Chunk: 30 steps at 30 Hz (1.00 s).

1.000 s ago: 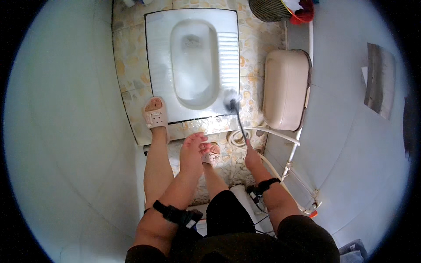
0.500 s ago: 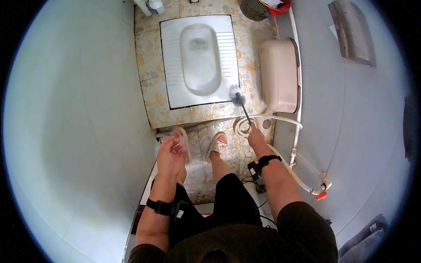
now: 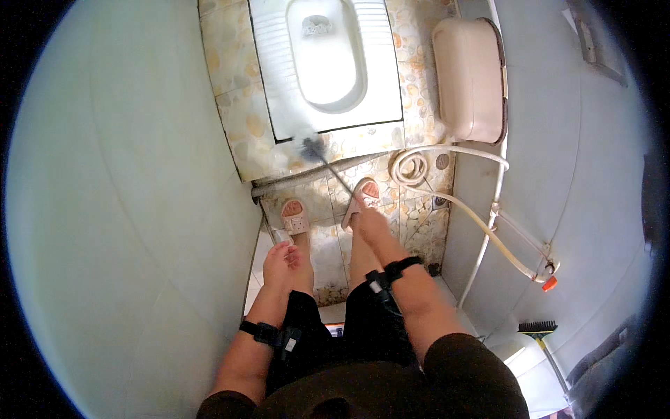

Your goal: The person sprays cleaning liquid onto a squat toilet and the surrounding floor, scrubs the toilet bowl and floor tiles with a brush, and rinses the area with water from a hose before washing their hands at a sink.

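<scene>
My right hand (image 3: 368, 222) is closed round the dark handle of a toilet brush (image 3: 313, 149). The brush's head, blurred, is over the front edge of the white squat toilet (image 3: 382, 119), near its left corner. Whether the bristles touch the surface there, I cannot tell. My left hand (image 3: 280, 261) hangs near my left foot, its fingers loosely bent and apart, with nothing plainly held. A small whitish patch just beyond its fingertips is too unclear to name.
A pinkish-beige bin (image 3: 469, 80) stands along the right wall. Below it a cream hose (image 3: 412, 167) lies coiled on the tiled floor and runs to an orange-handled tap (image 3: 549, 283). A raised step (image 3: 321, 174) crosses before my slippers. A black-bristled brush (image 3: 537, 326) leans at lower right.
My right hand has swung the toilet brush leftward, from the toilet's right corner toward its left. My left hand has dropped slightly nearer me. The view has shifted, and my left foot is set down.
</scene>
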Available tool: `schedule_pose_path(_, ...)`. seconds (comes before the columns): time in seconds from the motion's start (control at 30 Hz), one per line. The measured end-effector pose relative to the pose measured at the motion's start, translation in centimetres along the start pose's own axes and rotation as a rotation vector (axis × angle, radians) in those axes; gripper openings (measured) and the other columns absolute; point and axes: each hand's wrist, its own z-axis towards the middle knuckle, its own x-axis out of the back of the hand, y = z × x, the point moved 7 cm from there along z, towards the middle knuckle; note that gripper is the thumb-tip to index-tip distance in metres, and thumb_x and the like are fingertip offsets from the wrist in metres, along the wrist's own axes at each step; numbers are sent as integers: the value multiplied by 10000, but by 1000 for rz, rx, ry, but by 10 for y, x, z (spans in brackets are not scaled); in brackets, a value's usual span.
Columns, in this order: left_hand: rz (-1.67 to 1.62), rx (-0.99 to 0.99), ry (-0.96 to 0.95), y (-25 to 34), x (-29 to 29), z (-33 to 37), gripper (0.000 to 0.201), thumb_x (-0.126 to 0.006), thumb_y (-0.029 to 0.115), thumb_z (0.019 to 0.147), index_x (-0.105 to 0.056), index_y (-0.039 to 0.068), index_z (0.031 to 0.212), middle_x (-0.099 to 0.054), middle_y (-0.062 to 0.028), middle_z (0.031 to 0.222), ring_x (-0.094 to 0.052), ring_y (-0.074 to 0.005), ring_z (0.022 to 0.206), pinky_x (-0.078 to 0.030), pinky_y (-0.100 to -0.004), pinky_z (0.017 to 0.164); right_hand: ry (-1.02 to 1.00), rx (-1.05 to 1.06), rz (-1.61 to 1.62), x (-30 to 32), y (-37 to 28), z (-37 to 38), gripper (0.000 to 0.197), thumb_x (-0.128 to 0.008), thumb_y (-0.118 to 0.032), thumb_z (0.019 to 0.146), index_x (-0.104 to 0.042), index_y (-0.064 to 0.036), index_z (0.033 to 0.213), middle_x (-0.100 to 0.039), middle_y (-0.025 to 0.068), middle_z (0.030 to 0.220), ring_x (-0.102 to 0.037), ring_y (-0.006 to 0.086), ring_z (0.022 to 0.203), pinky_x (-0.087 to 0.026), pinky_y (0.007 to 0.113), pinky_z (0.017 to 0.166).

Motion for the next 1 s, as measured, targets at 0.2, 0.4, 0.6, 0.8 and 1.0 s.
schedule_pose_path(0.2, 99, -3, 3, -7, 15, 18, 224, -445, 165, 737, -407, 52, 928, -490, -81, 786, -507, -178, 647, -418, -271, 524, -12, -508, -52, 44, 96, -56, 545, -352, -79, 745, -128, -255, 1209, -521, 186, 843, -526, 287, 750, -400, 374, 652)
schedule_pose_path(0.4, 77, -22, -69, -7, 4, 22, 214, -453, 166, 739, -417, 59, 921, -495, -73, 786, -506, -174, 636, -409, -272, 531, 65, -138, 259, -23, 5, -16, 468, -323, -141, 779, -150, -214, 1208, -507, 210, 847, -503, 332, 756, -392, 382, 651)
schedule_pose_path(0.6, 106, -64, -18, -17, 15, 21, 199, -438, 144, 748, -417, 52, 922, -485, -71, 782, -496, -164, 628, -403, -261, 528, 39, -96, 91, 34, -40, -6, 504, -382, -52, 679, -256, -121, 1162, -464, 228, 915, -484, 333, 806, -388, 388, 669)
schedule_pose_path(0.8, 380, -73, 126, -56, 25, 36, 171, -416, 111, 761, -433, 32, 911, -494, -56, 738, -492, -130, 580, -396, -239, 466, 159, -324, -89, 108, 67, -7, 487, -326, -62, 737, -198, -149, 1199, -487, 228, 875, -501, 325, 781, -388, 390, 678)
schedule_pose_path(1.0, 286, 16, -28, -85, -11, 35, 160, -410, 117, 769, -437, 48, 911, -491, -55, 780, -489, -123, 614, -394, -232, 510, 281, -446, -331, 249, 68, 87, 505, -326, -104, 758, -124, -144, 1218, -482, 176, 964, -496, 267, 854, -412, 356, 708)
